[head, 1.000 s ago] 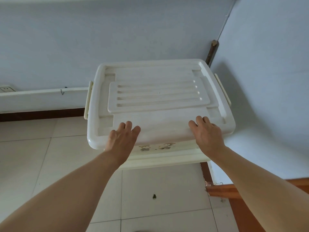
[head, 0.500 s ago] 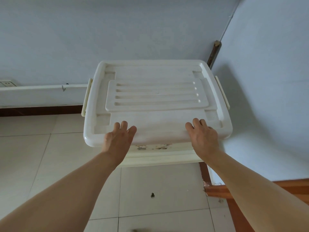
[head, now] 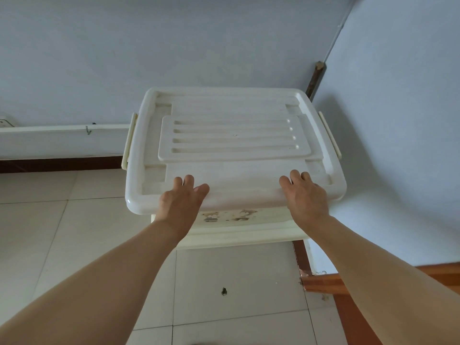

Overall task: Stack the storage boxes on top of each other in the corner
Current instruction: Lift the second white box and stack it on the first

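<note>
Room corner, pale blue walls (head: 224, 41), beige tiled floor (head: 37, 232) with dark wood skirting. Far left: wall socket (head: 5, 122), white cable trunking (head: 62, 129) running along the wall. Top storage box (head: 234, 145), white, ribbed lid, side latches, sits on a lower storage box (head: 239, 230) in the corner; lower one's stained front edge shows beneath. Left hand (head: 180, 204) flat on the lid's near edge, fingers straight, not gripping. Right hand (head: 305, 195) same, near the right front corner.

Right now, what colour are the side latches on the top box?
Pale cream, slightly yellower than the white lid; the left latch shows best in the head view.
</note>
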`<state>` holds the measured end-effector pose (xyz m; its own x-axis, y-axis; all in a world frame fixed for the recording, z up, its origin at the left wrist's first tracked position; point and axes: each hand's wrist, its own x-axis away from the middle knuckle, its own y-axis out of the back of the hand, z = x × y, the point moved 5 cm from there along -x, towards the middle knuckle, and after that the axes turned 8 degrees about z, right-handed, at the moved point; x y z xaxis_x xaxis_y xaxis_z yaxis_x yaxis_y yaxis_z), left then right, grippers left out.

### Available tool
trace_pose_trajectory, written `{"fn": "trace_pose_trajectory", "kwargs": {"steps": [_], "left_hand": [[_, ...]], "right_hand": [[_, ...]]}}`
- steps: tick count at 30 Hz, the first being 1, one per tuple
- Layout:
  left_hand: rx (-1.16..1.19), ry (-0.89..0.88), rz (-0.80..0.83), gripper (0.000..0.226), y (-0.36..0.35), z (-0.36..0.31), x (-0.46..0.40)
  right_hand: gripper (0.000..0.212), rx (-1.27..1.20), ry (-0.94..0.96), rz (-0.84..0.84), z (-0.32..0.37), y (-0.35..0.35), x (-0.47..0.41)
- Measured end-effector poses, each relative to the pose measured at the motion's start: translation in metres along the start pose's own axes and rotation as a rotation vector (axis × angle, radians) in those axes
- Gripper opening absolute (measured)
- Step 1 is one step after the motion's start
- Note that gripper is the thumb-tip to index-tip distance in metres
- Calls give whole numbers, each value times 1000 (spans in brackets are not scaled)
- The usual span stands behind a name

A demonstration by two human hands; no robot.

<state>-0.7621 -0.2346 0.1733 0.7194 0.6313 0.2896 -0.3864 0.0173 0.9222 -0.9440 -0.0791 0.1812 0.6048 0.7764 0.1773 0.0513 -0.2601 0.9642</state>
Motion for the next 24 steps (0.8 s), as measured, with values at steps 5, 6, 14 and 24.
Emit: {"fn": "trace_pose_trajectory", "kwargs": {"steps": [5,6,14,24], "left_hand": [[12,2,1,50,-3,2,5],[9,1,-3,50,-2,2,5],[33,-24,-46,46,3,-3,0],[43,-27,-41,47,0,3,6]], "right_hand": [[50,21,2,43,7,-2,4],[50,21,6,38,6,-1,3],[45,21,-5,17,-2,1,0],[47,84,-72,66,7,-2,2]]}}
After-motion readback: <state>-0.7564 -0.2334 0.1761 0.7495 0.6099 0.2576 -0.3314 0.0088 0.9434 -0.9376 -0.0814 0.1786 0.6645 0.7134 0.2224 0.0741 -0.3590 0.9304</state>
